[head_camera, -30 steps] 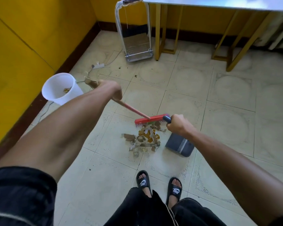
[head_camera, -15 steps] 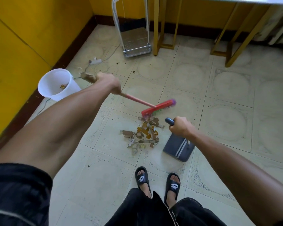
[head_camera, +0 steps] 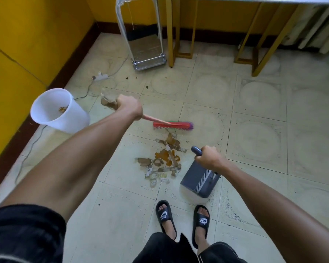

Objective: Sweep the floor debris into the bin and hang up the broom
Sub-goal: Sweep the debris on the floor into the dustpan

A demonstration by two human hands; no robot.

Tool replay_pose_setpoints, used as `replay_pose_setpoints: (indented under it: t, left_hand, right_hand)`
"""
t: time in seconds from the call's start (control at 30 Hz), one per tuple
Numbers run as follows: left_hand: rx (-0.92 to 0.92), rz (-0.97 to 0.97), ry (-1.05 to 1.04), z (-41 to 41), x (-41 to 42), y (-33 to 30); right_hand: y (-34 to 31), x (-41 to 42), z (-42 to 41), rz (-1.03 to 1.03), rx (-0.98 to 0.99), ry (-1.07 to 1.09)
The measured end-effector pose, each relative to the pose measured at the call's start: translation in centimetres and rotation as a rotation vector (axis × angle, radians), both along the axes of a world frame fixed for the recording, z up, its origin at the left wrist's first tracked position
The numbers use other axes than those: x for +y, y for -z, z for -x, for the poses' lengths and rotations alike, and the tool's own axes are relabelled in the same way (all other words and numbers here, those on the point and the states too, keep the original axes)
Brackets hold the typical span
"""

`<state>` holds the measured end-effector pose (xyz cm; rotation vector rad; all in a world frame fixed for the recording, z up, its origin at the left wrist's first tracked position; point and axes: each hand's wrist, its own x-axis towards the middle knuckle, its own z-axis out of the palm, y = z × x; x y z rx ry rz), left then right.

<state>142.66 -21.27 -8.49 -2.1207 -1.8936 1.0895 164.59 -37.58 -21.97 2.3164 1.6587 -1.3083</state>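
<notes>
My left hand (head_camera: pixel 129 107) grips the handle of a red broom (head_camera: pixel 171 125), whose head hovers just beyond a pile of brown and orange debris (head_camera: pixel 164 158) on the tiled floor. My right hand (head_camera: pixel 207 156) holds the handle of a grey dustpan (head_camera: pixel 198 182), which rests tilted on the floor to the right of the pile. A white bin (head_camera: pixel 55 111) stands tilted at the left by the yellow wall, with a few scraps inside.
A folded metal trolley (head_camera: pixel 144 52) leans at the back wall beside yellow table legs (head_camera: pixel 172 35). A power strip and cable (head_camera: pixel 101 77) lie near the bin. My sandalled feet (head_camera: pixel 182 221) stand just behind the pile.
The broom head has swung away from the pile, from touching it to just beyond it. The dustpan has stayed to the right of the debris.
</notes>
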Motion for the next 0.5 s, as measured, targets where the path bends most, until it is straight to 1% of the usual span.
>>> replay_pose_setpoints:
  t: [0.1,0.2,0.3,0.4,0.5]
  left_hand:
    - [-0.041,0.034,-0.028,-0.4,-0.4,3.9]
    - [-0.093,0.097,-0.069,-0.7,-1.4,8.9]
    - [-0.116,0.177,-0.065,-0.6,-2.9,13.0]
    - [-0.174,0.257,-0.094,-0.6,-4.9,15.2]
    - [-0.237,0.307,-0.164,-0.7,-6.5,15.7]
  right_hand:
    - [0.9,0.7,-1.0,0.005,0.018,0.043]
    - [1.6,1.7,-2.3,-0.01,0.053,0.101]
    - [2.3,1.9,-2.9,-0.018,0.114,0.139]
    - [2.8,1.7,-2.3,-0.013,0.17,0.147]
    - [2.6,2.6,-1.2,-0.02,0.238,0.148]
